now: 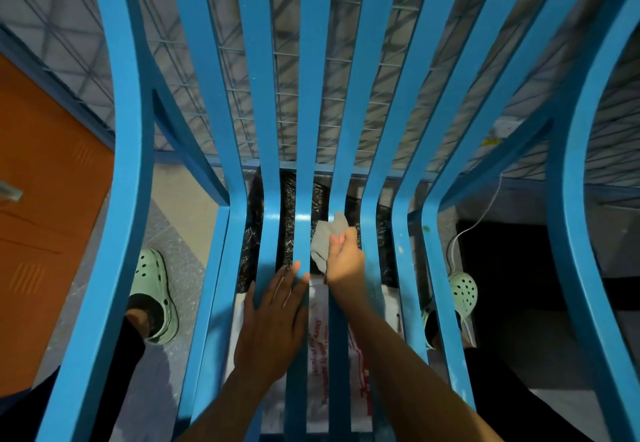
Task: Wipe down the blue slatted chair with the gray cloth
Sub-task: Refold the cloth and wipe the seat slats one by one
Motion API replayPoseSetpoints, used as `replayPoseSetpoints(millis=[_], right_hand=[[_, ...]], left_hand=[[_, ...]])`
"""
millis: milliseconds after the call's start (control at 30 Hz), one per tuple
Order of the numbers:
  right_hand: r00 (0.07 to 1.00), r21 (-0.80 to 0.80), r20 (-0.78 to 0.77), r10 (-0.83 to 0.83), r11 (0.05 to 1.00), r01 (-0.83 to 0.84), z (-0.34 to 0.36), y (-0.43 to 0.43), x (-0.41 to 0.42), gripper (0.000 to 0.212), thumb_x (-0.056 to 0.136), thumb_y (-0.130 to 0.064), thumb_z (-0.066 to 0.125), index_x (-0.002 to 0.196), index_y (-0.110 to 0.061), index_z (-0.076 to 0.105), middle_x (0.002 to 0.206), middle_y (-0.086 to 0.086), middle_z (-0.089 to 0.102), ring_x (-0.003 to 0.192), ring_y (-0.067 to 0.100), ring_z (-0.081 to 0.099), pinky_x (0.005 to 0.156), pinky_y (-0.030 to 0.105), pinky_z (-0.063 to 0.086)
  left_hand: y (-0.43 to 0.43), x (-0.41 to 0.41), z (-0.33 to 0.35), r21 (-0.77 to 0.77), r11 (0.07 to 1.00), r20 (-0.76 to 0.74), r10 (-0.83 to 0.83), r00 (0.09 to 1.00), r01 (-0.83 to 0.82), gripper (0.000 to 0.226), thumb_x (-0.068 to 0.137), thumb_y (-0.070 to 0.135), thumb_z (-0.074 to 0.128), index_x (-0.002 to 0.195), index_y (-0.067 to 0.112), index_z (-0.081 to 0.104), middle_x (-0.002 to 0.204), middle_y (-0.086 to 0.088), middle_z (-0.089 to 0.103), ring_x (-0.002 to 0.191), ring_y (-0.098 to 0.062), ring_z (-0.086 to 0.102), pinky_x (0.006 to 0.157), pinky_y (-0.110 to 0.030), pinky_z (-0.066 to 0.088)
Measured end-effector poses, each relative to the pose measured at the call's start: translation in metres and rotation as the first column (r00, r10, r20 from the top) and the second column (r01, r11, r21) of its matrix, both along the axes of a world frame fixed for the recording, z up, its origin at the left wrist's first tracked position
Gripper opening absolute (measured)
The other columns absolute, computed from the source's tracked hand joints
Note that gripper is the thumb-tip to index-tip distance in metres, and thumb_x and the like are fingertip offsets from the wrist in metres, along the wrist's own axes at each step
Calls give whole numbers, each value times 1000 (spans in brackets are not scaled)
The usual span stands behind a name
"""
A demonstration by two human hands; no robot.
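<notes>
Head view, looking straight down: the right hand [346, 259] has its fingers curled round a small crumpled gray cloth [325, 239]. It bunches the cloth against one of the middle slats of the blue slatted chair [313, 95], right at the bend where the seat curves up into the backrest. The cloth pokes out beyond the fingertips on the far side and spills a little toward the gap on the left of that slat.

Just beside it, nearer the camera and to the left, the left hand [273, 317] lies flat on the seat. Its palm is down and its fingers are straight and spread, spanning a couple of slats and holding nothing. Its fingertips end near the right wrist.

Through the gaps under the hands shows a white plastic bag with red lettering [320, 355]. Farther on, under the bend of the seat, sits what looks like a crinkled black plastic bag [287, 206], though the slats hide much of it.

On either side of the seat a foot stands on the speckled gray floor [180, 251], each in a pale green perforated clog: the left clog [154, 296] and the right clog [464, 289]. A thin white cord [479, 219] trails down to just beside the right clog.

At the left edge stands an orange panelled cabinet door [45, 181]. Behind the backrest, seen between its slats, is a blue-framed wire grid [301, 57].
</notes>
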State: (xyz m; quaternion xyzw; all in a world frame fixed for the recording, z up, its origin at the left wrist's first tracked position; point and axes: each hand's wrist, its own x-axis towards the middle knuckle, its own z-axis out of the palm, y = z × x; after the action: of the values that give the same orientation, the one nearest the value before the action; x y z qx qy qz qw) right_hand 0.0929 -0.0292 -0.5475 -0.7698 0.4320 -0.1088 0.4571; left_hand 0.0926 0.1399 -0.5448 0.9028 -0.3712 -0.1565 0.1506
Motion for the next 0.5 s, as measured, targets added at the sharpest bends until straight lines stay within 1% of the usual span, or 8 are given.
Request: replayPoseSetpoints(millis=[67, 133, 200, 267, 367, 433, 467, 500], right_hand=[[999, 41, 1, -38, 998, 38, -3, 6, -12, 19, 103, -23, 40, 96, -7, 45, 69, -1, 45, 57, 6, 43, 51, 17, 35], [999, 58, 26, -40, 998, 39, 1, 19, -26, 21, 103, -25, 41, 95, -6, 46, 68, 1, 47, 57, 7, 45, 49, 14, 35], [998, -63, 58, 2, 998, 1, 2, 40, -46, 22, 102, -36, 37, 99, -17, 47, 66, 2, 51, 55, 9, 51, 47, 21, 39], [997, -167, 70, 38, 986, -26, 6, 57, -68, 22, 101, -41, 30, 93, -25, 44, 67, 3, 53, 55, 11, 53, 47, 26, 43], [995, -89, 94, 43, 995, -34, 22, 74, -101, 29, 102, -31, 37, 99, -7, 54, 66, -4, 49, 53, 3, 50, 48, 12, 36], [999, -35, -3, 38, 999, -38, 19, 84, -122, 29, 100, -24, 43, 106, 1, 56, 68, -7, 49, 54, 2, 50, 50, 11, 35], [996, -38, -68, 57, 997, -60, 12, 89, -132, 31, 98, -25, 48, 109, 2, 57, 73, -2, 54, 58, 3, 52, 52, 14, 42], [988, -59, -118, 103, 992, -111, 6, 97, -142, 39, 93, -31, 53, 113, 2, 56, 81, 4, 59, 65, 10, 58, 59, 23, 51]], left_hand=[[-1, 1, 2, -16, 1000, 7, 0, 1000, 0, 50, 101, 41, 26, 150, 34, 26, 161, 12, 19, 150, -11, 13, 117, -45, 0], [0, 2, 3, -18, 1000, 25, -19, 1000, 19, 50, 101, 39, 29, 149, 31, 32, 160, 10, 22, 149, -12, 16, 117, -49, 10], [2, 5, 2, 26, 999, 53, -38, 998, 37, 51, 99, 39, 30, 148, 27, 38, 159, 5, 26, 147, -15, 24, 114, -53, 21], [0, 6, 4, 85, 996, 62, -32, 998, 26, 52, 98, 39, 30, 147, 24, 41, 158, 1, 31, 143, -19, 35, 110, -56, 29], [-4, 1, 8, 173, 983, 58, -67, 996, 56, 54, 100, 36, 25, 149, 17, 38, 159, -4, 28, 143, -23, 34, 104, -60, 36], [-1, -2, 13, 182, 982, 10, -59, 998, 56, 60, 98, 42, 16, 152, 22, 30, 161, 4, 16, 148, -18, 21, 109, -62, 29], [-1, -3, 14, 182, 982, -18, -56, 998, 58, 64, 95, 48, 8, 154, 27, 20, 162, 10, 5, 149, -13, 9, 114, -61, 19], [2, -7, 16, 181, 981, -37, -56, 998, 62, 68, 91, 52, 0, 155, 30, 9, 161, 15, -6, 149, -9, -3, 116, -58, 10]])
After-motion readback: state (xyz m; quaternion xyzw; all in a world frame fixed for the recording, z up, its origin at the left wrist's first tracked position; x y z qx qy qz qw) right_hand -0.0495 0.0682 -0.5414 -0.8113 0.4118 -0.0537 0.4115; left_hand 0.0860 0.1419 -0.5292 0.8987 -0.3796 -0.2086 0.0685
